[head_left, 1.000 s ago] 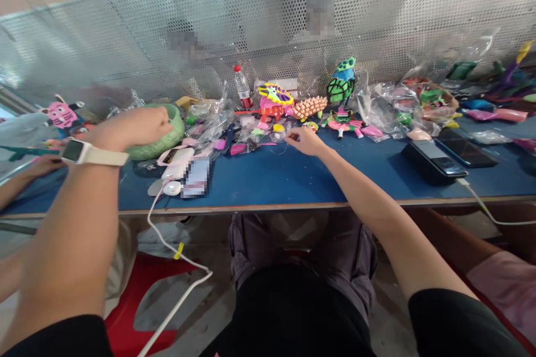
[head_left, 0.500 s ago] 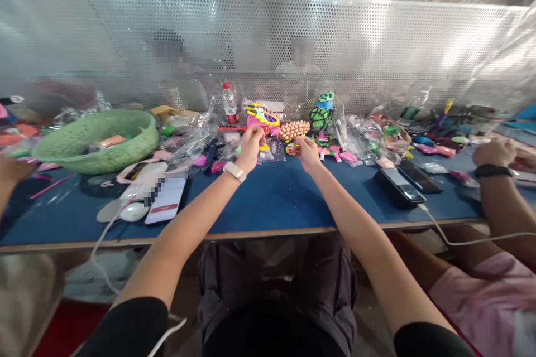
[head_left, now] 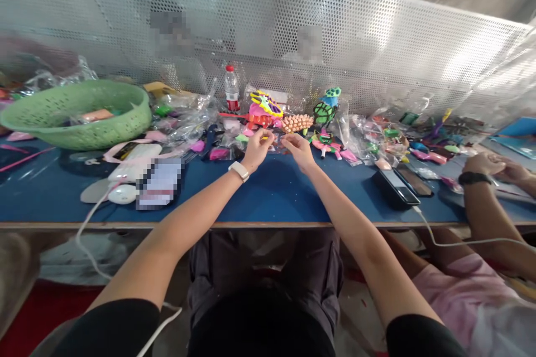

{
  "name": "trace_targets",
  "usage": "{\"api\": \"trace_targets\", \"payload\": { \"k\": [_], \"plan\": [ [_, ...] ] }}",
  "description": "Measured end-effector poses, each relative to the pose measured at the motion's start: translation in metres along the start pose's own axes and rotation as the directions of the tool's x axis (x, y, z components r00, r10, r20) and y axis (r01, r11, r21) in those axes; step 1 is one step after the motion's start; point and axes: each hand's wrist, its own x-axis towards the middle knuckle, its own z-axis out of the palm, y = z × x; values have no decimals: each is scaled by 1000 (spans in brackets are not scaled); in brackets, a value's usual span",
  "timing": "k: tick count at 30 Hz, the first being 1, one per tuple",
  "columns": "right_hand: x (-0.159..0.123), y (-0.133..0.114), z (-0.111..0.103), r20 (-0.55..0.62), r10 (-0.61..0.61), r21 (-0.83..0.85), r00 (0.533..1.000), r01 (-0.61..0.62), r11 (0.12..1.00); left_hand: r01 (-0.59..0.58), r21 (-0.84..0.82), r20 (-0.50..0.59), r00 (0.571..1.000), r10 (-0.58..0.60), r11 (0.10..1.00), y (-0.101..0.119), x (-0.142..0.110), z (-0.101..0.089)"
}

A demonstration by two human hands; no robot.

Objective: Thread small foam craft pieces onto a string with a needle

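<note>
My step, as I judge it, is close fingertip work over the blue-topped counter [head_left: 272, 195], with my two hands brought together in front of me. My left hand [head_left: 258, 149], below a pale wristband [head_left: 239, 171], has its thumb and fingers drawn nearly together; my right hand [head_left: 298, 149] mirrors it, thumb and forefinger almost meeting. A narrow gap separates them — whatever may be pinched there is too small to make out, so I cannot tell whether either one is gripping something or closed on nothing.

Just beyond my fingers are the nearest things: the tan, spike-covered, cone-like piece [head_left: 296, 123] behind the gap and, to its left, the red-and-pink figure topped with yellow and purple loops [head_left: 263, 110]. Right of my right hand lies the pink figure with a green face [head_left: 325, 145]; the rounded green-and-black figure with a blue, spotted top [head_left: 324, 112] stands behind it.

The next move, I'd say, calls for a light, steady pinch from both hands — and care not to knock the figures crowded behind them.
</note>
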Motion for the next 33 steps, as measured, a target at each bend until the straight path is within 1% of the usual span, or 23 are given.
{"api": "trace_targets", "payload": {
  "k": [2,4,7,9,11,13,17,20,22,24,26,28,30,31,33],
  "plan": [
    [1,0,-1,-47,-104,-97,993,99,990,-74,84,26,997,72,994,0,0,-2],
    [3,0,-3,-62,-156,-142,986,146,979,-146,154,46,989,140,977,1,-2,-3],
    [5,1,-4,-83,-150,-121,985,139,983,-226,226,98,973,209,948,1,-4,-2],
    [6,2,-4,-102,-134,-99,986,124,987,-260,260,124,964,235,930,1,-6,-1],
    [7,4,-4,-107,-117,-82,987,109,991,-280,289,129,959,252,916,0,-6,0],
    [8,4,-3,-115,-99,-64,988,92,994,-285,297,116,958,262,911,-2,-6,1],
    [10,5,-3,-146,-77,-14,986,76,997,-276,261,94,961,261,925,-8,-6,3],
    [7,3,-3,-142,-80,-11,987,79,997,-246,297,144,967,211,923,-6,-8,4],
    [5,1,-3,-140,-88,-13,986,88,996,-223,405,207,967,149,887,2,-10,1],
    [2,-1,-4,-121,-96,-46,988,91,995,-219,572,257,963,81,791,18,-16,-10],
    [0,-3,-3,-94,-111,-95,989,102,990,-229,748,271,962,29,623,40,-29,-29],
    [-2,-4,-2,-61,-134,-141,989,124,982,-205,868,237,971,-15,452,66,-51,-58],
    [-4,-5,1,-37,-156,-189,987,146,971,-90,964,110,992,-67,251,92,-79,-91],
    [-5,-5,3,-31,-168,-212,985,157,964,-17,990,31,995,-96,141,104,-92,-108],
    [-6,-7,6,-28,-192,-251,981,179,951,130,990,-137,978,-155,-54,124,-115,-138]
  ]
}}
